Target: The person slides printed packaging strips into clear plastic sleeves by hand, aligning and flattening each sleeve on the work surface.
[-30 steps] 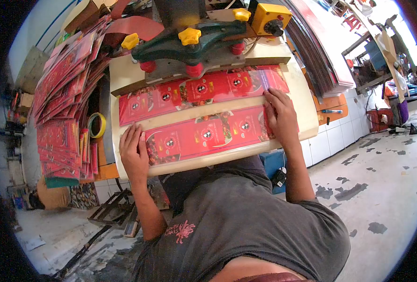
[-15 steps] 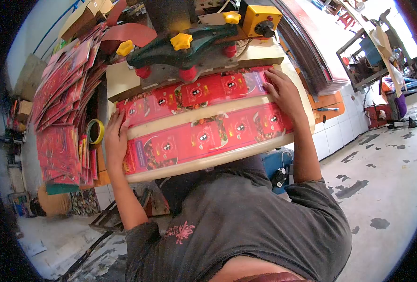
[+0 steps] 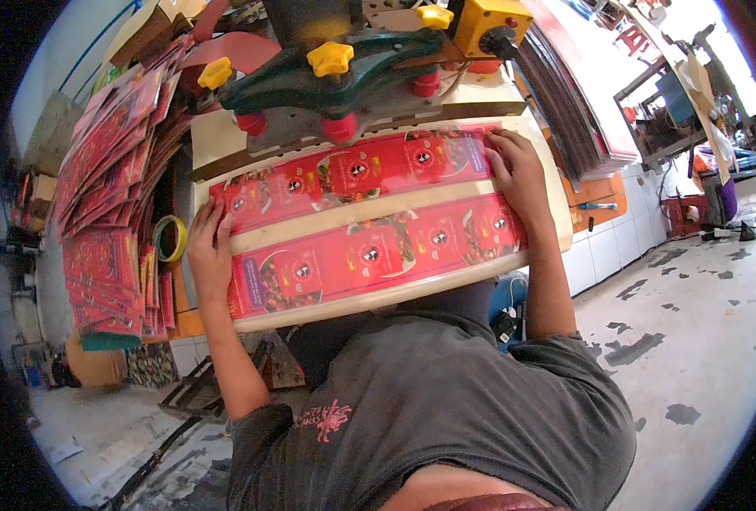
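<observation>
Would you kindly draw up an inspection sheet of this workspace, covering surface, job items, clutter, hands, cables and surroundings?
Surface: cream board, bare between the two strips.
Job items: far strip and near strip, red, printed, lying side by side.
Clutter: piled red sheets at left; tape roll beside them.
Hands: left hand at the far strip's left end; right hand at its right end.
Cables: white cable below the board, at right.
Surroundings: press beyond the strips; floor with dark patches.

2 sheets [image 3: 369, 254] lie on the board [image 3: 318, 218] before the press [image 3: 327, 81], tape roll [image 3: 181, 238] and sheet pile [image 3: 114, 162] left of the board.
</observation>
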The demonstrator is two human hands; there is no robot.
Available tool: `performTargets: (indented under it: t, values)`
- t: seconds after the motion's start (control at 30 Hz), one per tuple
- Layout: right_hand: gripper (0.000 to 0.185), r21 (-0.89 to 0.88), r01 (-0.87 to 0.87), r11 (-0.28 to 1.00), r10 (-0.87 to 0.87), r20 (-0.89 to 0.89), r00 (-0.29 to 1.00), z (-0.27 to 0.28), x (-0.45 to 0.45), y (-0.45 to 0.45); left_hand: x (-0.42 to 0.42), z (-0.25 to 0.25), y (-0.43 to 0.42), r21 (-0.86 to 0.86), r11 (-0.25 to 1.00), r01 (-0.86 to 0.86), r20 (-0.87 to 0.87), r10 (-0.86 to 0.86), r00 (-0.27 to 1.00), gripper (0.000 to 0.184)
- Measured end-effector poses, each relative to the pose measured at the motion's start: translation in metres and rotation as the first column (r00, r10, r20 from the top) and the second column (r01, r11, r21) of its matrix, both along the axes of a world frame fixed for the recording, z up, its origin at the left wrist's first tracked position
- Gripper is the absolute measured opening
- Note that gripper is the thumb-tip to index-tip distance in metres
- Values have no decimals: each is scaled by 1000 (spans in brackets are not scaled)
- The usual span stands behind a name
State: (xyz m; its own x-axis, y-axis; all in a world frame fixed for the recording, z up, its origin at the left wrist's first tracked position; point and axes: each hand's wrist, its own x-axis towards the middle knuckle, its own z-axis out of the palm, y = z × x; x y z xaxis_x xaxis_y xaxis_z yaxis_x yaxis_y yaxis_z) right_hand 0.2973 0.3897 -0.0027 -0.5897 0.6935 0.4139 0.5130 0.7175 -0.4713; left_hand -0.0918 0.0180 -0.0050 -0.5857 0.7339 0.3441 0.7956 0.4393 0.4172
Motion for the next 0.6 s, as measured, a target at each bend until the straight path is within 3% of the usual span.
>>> performTargets:
  t: [0.07, 0.13, 0.17, 0.23, 0.3, 0.43, 0.53, 0.57, 0.6]
  values:
    - [27, -23, -6, 1000, 5, -82, 997, -4, 0, 1, 2, -1, -1, 9, 1000, -13, -26, 13, 1000, 46]
    - [23, 146, 162, 976, -146, -118, 982, -8, 2, 2, 2, -3, -2, 33, 996, -85, -90, 88, 992, 46]
    - [23, 141, 160, 977, -144, -118, 983, -9, 5, 3, 2, -3, -3, 28, 996, -88, -92, 90, 992, 46]
    - [21, 103, 305, 947, -304, -28, 952, -12, 11, 6, -1, -4, -4, 95, 991, -94, 37, 91, 995, 46]
    - [23, 70, 299, 952, -295, -66, 953, -16, 13, 11, -3, -6, -3, 117, 991, -63, 77, 54, 996, 45]
    - [27, -156, 199, 968, -232, -234, 944, -23, 19, 24, 3, 5, -2, 138, 990, 10, 68, -20, 998, 44]
    - [33, -302, 126, 945, -209, -260, 943, -27, 23, 34, 3, 4, -4, 227, 974, -14, 175, -26, 984, 43]
    - [36, -433, 46, 900, -203, -324, 924, -28, 25, 34, 2, 5, -5, 248, 969, -20, 210, -34, 977, 42]
    - [37, -450, 47, 892, -207, -315, 926, -23, 24, 35, 2, -1, -4, 328, 943, -45, 324, -68, 944, 42]
